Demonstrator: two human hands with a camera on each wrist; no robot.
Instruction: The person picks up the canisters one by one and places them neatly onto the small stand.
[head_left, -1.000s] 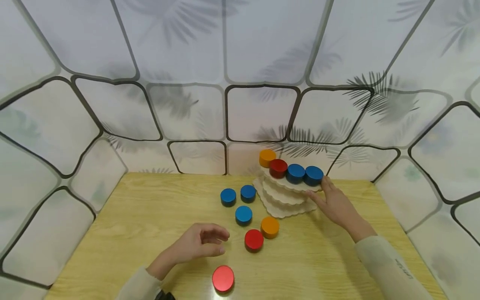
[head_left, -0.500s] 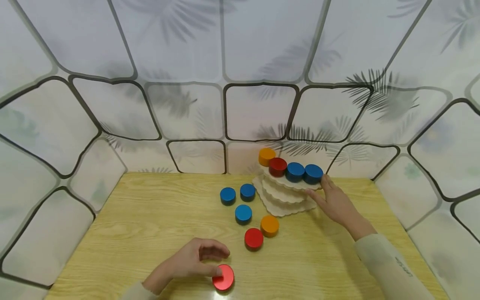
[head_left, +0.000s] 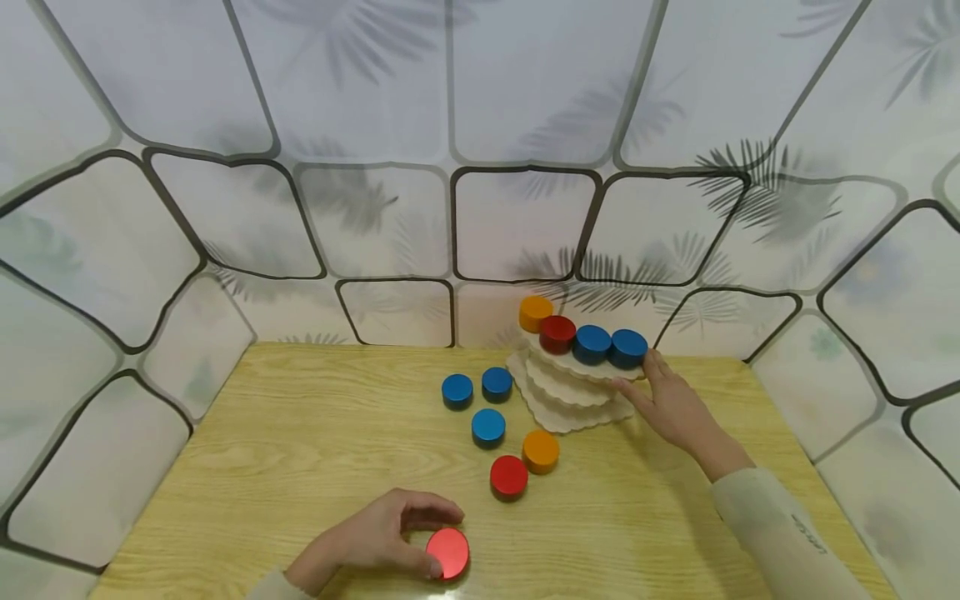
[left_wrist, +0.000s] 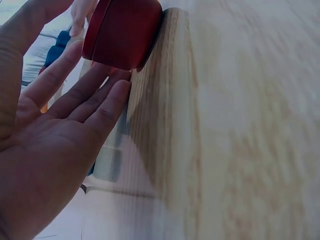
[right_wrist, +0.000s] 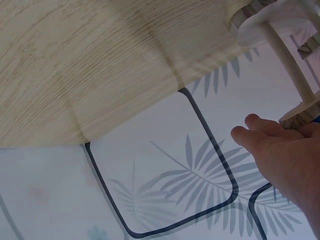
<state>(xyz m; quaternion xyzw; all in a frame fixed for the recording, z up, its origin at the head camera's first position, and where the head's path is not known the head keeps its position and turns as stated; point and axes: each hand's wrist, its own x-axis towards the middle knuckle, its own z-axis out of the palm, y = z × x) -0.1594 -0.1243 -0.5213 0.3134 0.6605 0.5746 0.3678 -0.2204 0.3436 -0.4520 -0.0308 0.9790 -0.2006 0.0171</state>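
Observation:
My left hand [head_left: 382, 537] curves around a red round block [head_left: 448, 553] near the table's front, thumb at its near edge and fingers beside its far side. In the left wrist view the red block [left_wrist: 122, 32] lies between the thumb and the slightly spread fingers [left_wrist: 107, 107]. At the back right, my right hand [head_left: 678, 412] holds the corner of a tiered wooden stand [head_left: 573, 392], with the thumb at the front edge of its top tier. On that tier stand an orange block [head_left: 536, 313], a red block [head_left: 557, 333] and two blue blocks [head_left: 627, 348].
Left of the stand lie three blue blocks [head_left: 488, 427]. In front of it are an orange block [head_left: 541, 451] and another red block [head_left: 508, 477], close together. Patterned wall covering [head_left: 525, 225] rises behind the wooden table [head_left: 300, 433] and at both sides.
My left hand has moved down toward the front of the table, so its thumb and fingers now surround the nearest red block. The right hand has stayed at the stand.

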